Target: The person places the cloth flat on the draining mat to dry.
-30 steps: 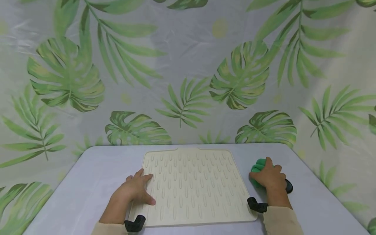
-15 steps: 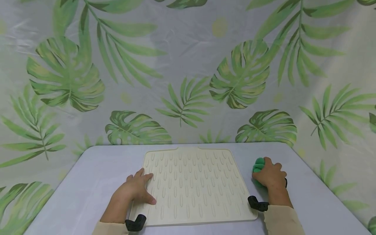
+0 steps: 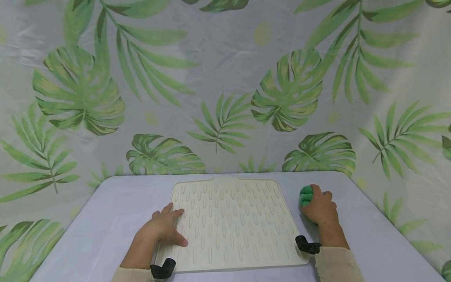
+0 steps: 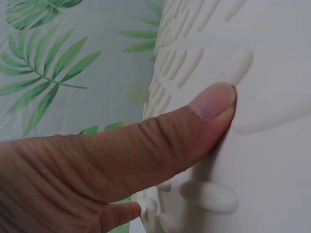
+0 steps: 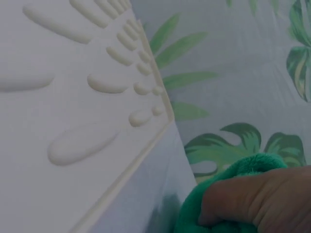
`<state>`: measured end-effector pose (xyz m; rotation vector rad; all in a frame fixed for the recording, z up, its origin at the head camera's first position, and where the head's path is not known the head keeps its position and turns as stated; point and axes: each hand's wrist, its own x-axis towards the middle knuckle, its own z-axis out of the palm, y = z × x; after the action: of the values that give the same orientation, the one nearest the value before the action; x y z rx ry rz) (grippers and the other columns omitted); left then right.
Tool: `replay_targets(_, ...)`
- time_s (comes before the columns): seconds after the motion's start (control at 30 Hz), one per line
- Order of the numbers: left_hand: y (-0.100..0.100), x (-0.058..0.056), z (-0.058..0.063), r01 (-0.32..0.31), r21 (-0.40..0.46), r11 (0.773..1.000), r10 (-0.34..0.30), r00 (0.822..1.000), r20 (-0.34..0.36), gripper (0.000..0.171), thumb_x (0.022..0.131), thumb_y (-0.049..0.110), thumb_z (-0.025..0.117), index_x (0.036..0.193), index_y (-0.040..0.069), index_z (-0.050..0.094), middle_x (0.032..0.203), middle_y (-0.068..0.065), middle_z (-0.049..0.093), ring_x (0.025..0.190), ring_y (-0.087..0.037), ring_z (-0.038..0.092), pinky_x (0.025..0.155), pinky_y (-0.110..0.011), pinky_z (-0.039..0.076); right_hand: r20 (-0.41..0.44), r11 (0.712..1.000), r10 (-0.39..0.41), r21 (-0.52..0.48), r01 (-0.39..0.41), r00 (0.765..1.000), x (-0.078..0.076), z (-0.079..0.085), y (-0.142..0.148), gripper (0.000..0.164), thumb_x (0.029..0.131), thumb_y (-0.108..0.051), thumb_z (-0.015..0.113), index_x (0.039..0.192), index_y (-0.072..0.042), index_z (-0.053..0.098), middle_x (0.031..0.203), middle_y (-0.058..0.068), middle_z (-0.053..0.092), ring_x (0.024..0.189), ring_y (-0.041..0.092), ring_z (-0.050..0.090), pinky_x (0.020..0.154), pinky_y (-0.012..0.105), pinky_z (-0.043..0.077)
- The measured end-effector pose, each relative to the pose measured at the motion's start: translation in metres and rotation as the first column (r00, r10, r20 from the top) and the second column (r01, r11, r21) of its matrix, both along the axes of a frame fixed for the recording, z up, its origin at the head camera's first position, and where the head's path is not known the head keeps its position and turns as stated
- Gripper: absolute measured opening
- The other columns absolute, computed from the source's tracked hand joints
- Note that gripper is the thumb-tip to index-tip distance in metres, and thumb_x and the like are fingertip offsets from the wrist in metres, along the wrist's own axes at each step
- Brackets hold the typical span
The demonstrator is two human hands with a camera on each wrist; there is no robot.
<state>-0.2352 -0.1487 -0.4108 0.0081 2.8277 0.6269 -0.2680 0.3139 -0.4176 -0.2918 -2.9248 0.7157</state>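
Note:
A cream mat [image 3: 229, 223] with rows of oval raised ridges lies on the table. My left hand [image 3: 160, 229] rests on its left edge, fingers spread and the thumb [image 4: 209, 104] laid on the ridged surface. To the right of the mat, my right hand [image 3: 320, 207] grips a bunched green cloth [image 3: 305, 196]. In the right wrist view, the thumb [image 5: 238, 199] curls over the plush cloth [image 5: 194, 208], just beyond the mat's edge. The palm hides much of the cloth.
The table [image 3: 116, 211] has a white cover. A leaf-patterned curtain [image 3: 225, 78] hangs behind it. Black wrist mounts [image 3: 163, 268] sit at both sleeves, the right one [image 3: 307, 245] overlapping the mat's right edge in the head view.
My right hand has shifted slightly away from me with the green cloth. A black rounded thing seen beside it earlier no longer shows. The left hand and mat have stayed put.

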Motion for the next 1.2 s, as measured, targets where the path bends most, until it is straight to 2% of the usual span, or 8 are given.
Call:
replay_targets(0.17, 0.0, 0.0, 0.0, -0.001, 0.0, 1.0, 0.001, 1.0, 0.0, 0.11, 0.052, 0.04, 0.1, 0.149, 0.015, 0.054, 0.166, -0.023, 0.026, 0.147, -0.061, 0.024, 0.103, -0.078, 0.038, -0.091, 0.999, 0.032, -0.023, -0.034, 0.995, -0.002, 0.0, 0.001, 0.076, 0.086, -0.014, 0.063, 0.151, -0.002, 0.028, 0.132, 0.045, 0.032, 0.099, 0.066, 0.054, 0.077, 0.066, 0.052)
replay_targets(0.37, 0.0, 0.0, 0.0, 0.003, -0.007, 1.0, -0.003, 1.0, -0.003, 0.109, 0.053, 0.04, 0.1, 0.149, 0.015, 0.054, 0.166, -0.023, 0.026, 0.147, -0.061, 0.024, 0.102, -0.078, 0.039, -0.184, 0.998, 0.002, -0.069, -0.015, 0.983, -0.004, 0.002, -0.002, 0.073, 0.085, -0.014, 0.063, 0.15, -0.002, 0.032, 0.134, 0.043, 0.034, 0.102, 0.061, 0.055, 0.077, 0.064, 0.053)
replay_targets(0.53, 0.001, 0.001, 0.002, 0.003, -0.011, 1.0, -0.003, 1.0, -0.004, 0.109, 0.053, 0.039, 0.1, 0.149, 0.014, 0.054, 0.166, -0.023, 0.026, 0.146, -0.06, 0.025, 0.103, -0.077, 0.039, -0.207, 0.994, -0.037, -0.106, 0.015, 0.978, -0.002, 0.009, -0.007, 0.073, 0.086, -0.018, 0.064, 0.151, -0.002, 0.033, 0.137, 0.041, 0.035, 0.102, 0.055, 0.055, 0.075, 0.06, 0.053)
replay_targets(0.77, 0.001, 0.001, 0.001, 0.0, -0.012, 1.0, 0.0, 1.0, 0.011, 0.109, 0.053, 0.038, 0.1, 0.149, 0.015, 0.053, 0.166, -0.022, 0.026, 0.147, -0.059, 0.025, 0.103, -0.076, 0.04, -0.243, 0.99, -0.069, -0.134, 0.037, 0.968, 0.001, 0.017, -0.014, 0.075, 0.087, -0.022, 0.068, 0.152, -0.005, 0.035, 0.14, 0.038, 0.036, 0.104, 0.053, 0.056, 0.077, 0.06, 0.054)
replay_targets(0.97, 0.0, 0.0, 0.0, 0.004, -0.005, 1.0, -0.004, 1.0, 0.016, 0.11, 0.053, 0.038, 0.1, 0.149, 0.015, 0.053, 0.166, -0.023, 0.026, 0.147, -0.06, 0.024, 0.105, -0.076, 0.039, -0.286, 0.988, -0.069, -0.154, 0.025, 0.956, 0.002, 0.025, -0.022, 0.075, 0.087, -0.023, 0.07, 0.153, -0.008, 0.036, 0.144, 0.034, 0.035, 0.107, 0.051, 0.055, 0.081, 0.062, 0.053)
replay_targets(1.2, 0.0, 0.0, 0.0, 0.001, 0.003, 1.0, -0.001, 1.0, 0.014, 0.11, 0.053, 0.038, 0.1, 0.15, 0.015, 0.053, 0.167, -0.022, 0.025, 0.148, -0.06, 0.023, 0.104, -0.076, 0.039, -0.315, 0.984, -0.048, -0.177, -0.009, 0.948, 0.008, 0.04, -0.035, 0.074, 0.088, -0.025, 0.071, 0.153, -0.013, 0.038, 0.143, 0.029, 0.037, 0.108, 0.047, 0.054, 0.082, 0.059, 0.052)
